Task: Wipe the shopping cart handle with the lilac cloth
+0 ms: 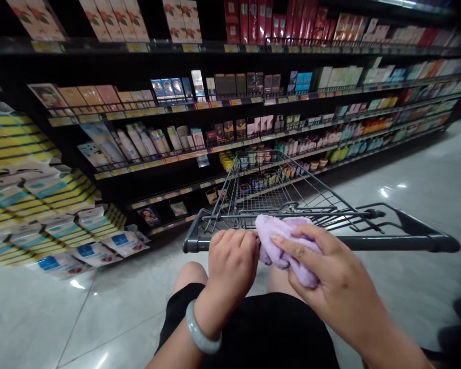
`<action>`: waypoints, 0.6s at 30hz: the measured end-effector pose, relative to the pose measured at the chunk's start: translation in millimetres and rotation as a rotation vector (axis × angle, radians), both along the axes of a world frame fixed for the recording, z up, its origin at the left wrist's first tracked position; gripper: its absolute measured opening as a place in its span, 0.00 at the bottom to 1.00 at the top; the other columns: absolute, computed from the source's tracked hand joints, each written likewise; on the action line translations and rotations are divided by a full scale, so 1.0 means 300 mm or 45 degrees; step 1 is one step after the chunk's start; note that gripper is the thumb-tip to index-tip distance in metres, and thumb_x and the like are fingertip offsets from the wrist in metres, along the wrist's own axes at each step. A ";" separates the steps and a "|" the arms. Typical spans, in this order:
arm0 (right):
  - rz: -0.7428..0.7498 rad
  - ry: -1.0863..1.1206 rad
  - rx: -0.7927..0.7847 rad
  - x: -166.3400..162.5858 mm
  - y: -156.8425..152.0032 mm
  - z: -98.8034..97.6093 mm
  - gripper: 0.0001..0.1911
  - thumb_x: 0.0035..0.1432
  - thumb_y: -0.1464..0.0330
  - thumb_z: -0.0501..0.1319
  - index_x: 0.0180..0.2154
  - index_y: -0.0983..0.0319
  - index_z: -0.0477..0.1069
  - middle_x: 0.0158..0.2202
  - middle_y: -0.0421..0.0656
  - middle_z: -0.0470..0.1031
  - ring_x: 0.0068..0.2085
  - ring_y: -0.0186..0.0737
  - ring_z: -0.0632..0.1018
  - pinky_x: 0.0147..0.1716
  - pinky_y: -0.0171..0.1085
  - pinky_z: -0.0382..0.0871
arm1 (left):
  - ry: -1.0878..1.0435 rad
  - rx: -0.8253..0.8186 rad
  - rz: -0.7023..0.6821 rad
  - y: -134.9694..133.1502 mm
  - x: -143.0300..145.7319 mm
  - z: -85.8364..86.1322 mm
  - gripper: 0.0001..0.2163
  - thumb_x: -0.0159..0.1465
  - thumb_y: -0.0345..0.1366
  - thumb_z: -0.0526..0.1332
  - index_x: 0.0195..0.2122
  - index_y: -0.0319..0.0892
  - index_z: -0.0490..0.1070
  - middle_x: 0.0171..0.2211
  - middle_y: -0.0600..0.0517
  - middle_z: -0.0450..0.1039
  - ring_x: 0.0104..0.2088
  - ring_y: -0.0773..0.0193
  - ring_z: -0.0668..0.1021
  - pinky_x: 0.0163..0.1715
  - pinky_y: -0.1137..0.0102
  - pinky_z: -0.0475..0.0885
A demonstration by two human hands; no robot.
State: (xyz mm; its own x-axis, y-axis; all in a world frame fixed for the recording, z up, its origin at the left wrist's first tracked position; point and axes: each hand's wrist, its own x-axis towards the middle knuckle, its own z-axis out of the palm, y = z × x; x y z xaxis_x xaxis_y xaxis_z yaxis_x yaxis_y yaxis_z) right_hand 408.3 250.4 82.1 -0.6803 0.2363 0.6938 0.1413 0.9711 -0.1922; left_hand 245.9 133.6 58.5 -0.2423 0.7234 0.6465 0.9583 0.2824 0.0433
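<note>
A shopping cart [261, 189] with a wire basket stands in front of me, its dark handlebar [388, 243] running across the view. My left hand [232, 259] is closed around the left part of that bar, knuckles up, with a pale bangle on the wrist. In my right hand [330, 271] is a bunched lilac cloth [282, 246], gripped between thumb and fingers. The cloth lies against the handlebar just right of my left hand and covers part of it. My right fingertips press on the cloth's top.
Long dark shelves [211, 148] with boxes, bottles and jars run along the far side. Stacked yellow-striped packages [61, 205] stand on the left. The grey tiled floor [407, 189] stretches to the right. My knees are just behind the handlebar.
</note>
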 end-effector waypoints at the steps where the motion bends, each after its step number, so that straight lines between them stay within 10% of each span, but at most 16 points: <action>1: -0.017 -0.047 0.025 -0.011 -0.007 0.017 0.23 0.55 0.69 0.63 0.53 0.49 0.72 0.56 0.46 0.68 0.54 0.53 0.72 0.51 0.54 0.71 | 0.000 -0.006 0.002 0.000 0.000 -0.003 0.07 0.67 0.33 0.54 0.32 0.43 0.69 0.28 0.53 0.71 0.31 0.62 0.70 0.35 0.63 0.60; 8: 0.030 -0.064 0.146 -0.109 -0.051 0.025 0.12 0.59 0.67 0.62 0.46 0.58 0.74 0.48 0.48 0.76 0.50 0.49 0.75 0.49 0.51 0.71 | -0.056 -0.099 -0.041 -0.030 -0.013 0.010 0.06 0.65 0.30 0.55 0.33 0.42 0.70 0.32 0.51 0.74 0.34 0.60 0.73 0.40 0.62 0.66; 13: 0.026 0.141 0.121 -0.084 0.000 -0.037 0.08 0.59 0.67 0.61 0.42 0.58 0.74 0.44 0.45 0.75 0.44 0.43 0.76 0.45 0.44 0.71 | -0.150 0.045 0.089 -0.089 -0.030 0.045 0.10 0.69 0.32 0.53 0.43 0.46 0.73 0.41 0.53 0.77 0.44 0.62 0.75 0.62 0.53 0.55; 18: -0.046 0.283 0.076 -0.164 -0.072 -0.069 0.11 0.57 0.71 0.63 0.44 0.58 0.73 0.45 0.46 0.75 0.44 0.45 0.75 0.44 0.46 0.71 | -0.166 -0.015 0.160 -0.119 -0.056 0.025 0.09 0.68 0.34 0.54 0.42 0.45 0.74 0.40 0.51 0.77 0.43 0.59 0.75 0.55 0.55 0.62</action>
